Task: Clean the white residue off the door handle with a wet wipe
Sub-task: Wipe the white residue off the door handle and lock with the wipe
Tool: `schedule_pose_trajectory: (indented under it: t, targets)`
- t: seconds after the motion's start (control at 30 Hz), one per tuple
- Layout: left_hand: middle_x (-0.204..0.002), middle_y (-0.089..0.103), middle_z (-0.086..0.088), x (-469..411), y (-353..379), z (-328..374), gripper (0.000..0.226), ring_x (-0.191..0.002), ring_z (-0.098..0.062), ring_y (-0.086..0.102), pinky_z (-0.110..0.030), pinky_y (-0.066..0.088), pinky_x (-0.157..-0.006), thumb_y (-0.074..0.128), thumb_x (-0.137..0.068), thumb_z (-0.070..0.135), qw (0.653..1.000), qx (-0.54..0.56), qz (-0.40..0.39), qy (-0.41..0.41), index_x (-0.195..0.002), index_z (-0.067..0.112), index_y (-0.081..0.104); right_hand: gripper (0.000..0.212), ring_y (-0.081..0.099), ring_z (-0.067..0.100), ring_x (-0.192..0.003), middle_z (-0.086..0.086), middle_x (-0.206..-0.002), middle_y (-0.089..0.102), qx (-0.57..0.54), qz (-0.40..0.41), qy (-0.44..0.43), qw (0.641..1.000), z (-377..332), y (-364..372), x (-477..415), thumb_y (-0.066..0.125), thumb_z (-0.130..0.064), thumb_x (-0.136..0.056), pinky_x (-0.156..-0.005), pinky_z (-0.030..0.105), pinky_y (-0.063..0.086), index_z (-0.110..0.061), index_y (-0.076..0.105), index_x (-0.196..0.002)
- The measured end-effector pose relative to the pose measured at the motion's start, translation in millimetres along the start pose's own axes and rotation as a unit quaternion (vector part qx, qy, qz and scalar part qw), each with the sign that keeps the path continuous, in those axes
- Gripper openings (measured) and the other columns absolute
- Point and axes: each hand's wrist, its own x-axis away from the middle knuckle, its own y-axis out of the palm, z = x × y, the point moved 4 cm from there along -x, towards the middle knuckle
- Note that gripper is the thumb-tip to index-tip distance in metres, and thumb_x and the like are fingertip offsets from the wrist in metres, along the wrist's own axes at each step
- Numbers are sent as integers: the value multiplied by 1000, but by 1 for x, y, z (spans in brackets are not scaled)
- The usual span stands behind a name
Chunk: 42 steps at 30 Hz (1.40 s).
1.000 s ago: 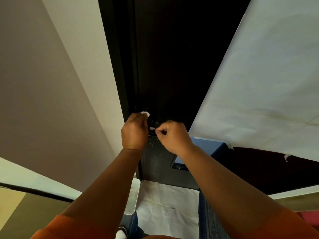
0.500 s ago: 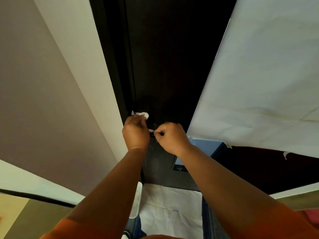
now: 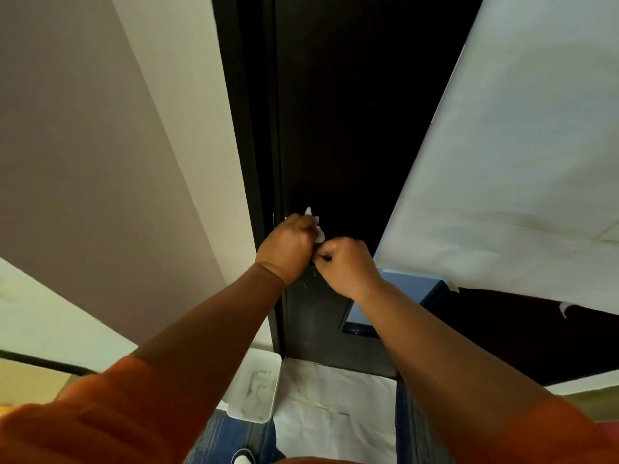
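Note:
A dark door [image 3: 341, 128] fills the middle of the view. My left hand [image 3: 288, 246] is closed around a white wet wipe [image 3: 317, 232], whose edges stick out above and to the right of the fingers, pressed at the door's handle area. My right hand [image 3: 345, 266] is closed right beside it, pinching at the wipe's lower corner or the handle; which one, I cannot tell. Both hands hide the door handle itself. Pale smudges show on the door panel [image 3: 311, 296] just below the hands.
A white bin [image 3: 256, 386] with crumpled wipes stands on the floor by the door frame. White paper [image 3: 335, 406] covers the floor at the door's foot. A large white sheet [image 3: 519, 162] hangs at the right, a beige wall [image 3: 100, 145] at the left.
My left hand has twisted a little, and more of the wipe now sticks out above and to its right. My right hand stays pressed against it.

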Motion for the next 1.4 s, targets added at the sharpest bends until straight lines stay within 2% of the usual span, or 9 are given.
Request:
schedule_pose_trajectory:
  t: [0.13, 0.23, 0.33, 0.43, 0.53, 0.7, 0.87, 1.13, 1.4]
  targets:
    - [-131, 67, -10, 13, -5, -7, 18, -121, -24, 63, -27, 49, -102, 62, -98, 11, 966, 74, 100, -228, -110, 12, 76, 15, 71, 15, -78, 1, -86, 76, -12, 6, 10, 1000, -3, -1, 2, 66, -20, -94, -77, 34, 60, -15, 80, -90]
    - [-133, 67, -14, 13, -9, 5, 22, -123, -27, 64, -36, 53, -102, 59, -101, 10, 933, 111, 139, -314, -119, 5, 71, 16, 70, 13, -75, 0, -83, 76, 2, 17, 5, 1000, -5, 0, 1, 66, -19, -94, -75, 35, 60, -15, 79, -87]
    - [-119, 70, -17, 10, -13, 6, 17, -110, -31, 65, -40, 56, -93, 59, -96, 6, 954, 36, 125, -272, -106, 7, 73, 17, 69, 15, -74, 2, -81, 75, 14, 18, 15, 1000, -4, 0, 0, 65, -18, -93, -74, 39, 60, -13, 78, -83]
    - [-113, 72, -21, 2, -8, 2, 25, -100, -37, 70, -43, 61, -85, 80, -75, -4, 998, -39, 27, -36, -99, 5, 77, 17, 69, 15, -72, 2, -79, 75, 21, 17, 10, 1000, -6, 1, 2, 65, -19, -93, -72, 38, 60, -14, 78, -83]
    - [-122, 71, -18, -2, -5, 9, 35, -102, -40, 70, -46, 60, -84, 84, -70, -3, 984, -144, -51, 96, -104, 4, 78, 17, 68, 17, -70, 5, -77, 74, 26, 13, 22, 999, -5, 0, 0, 66, -19, -92, -71, 41, 59, -11, 78, -82]
    - [-119, 69, -12, 7, -18, 0, 21, -112, -29, 62, -38, 52, -93, 58, -95, 5, 990, -50, 55, -119, -109, 9, 74, 16, 69, 15, -78, 3, -85, 75, 9, 2, 33, 999, -8, -4, 2, 65, -19, -94, -78, 36, 60, -13, 78, -88]
    - [-114, 75, -7, 24, -13, 0, 21, -104, -21, 69, -25, 51, -84, 59, -101, 13, 865, 241, 144, -416, -113, 10, 76, 15, 69, 13, -79, 2, -86, 75, 14, 17, 25, 999, -10, -4, 3, 65, -16, -94, -78, 31, 60, -12, 79, -89]
    - [-98, 76, -9, 71, 7, -21, 8, -91, -28, 71, -38, 61, -85, 68, -95, 19, 665, 381, 219, -604, -91, 18, 75, 13, 69, 10, -84, -1, -92, 76, 11, -1, 32, 999, -8, -3, 4, 65, -19, -96, -80, 25, 58, -17, 78, -96]
    - [-95, 72, 0, 39, 11, -3, 16, -86, -18, 66, -25, 46, -60, 72, -94, 25, 673, 457, 209, -543, -106, 16, 78, 13, 70, 11, -84, -1, -91, 76, 14, 3, 31, 999, -8, -4, 5, 65, -20, -95, -81, 29, 60, -18, 78, -95]
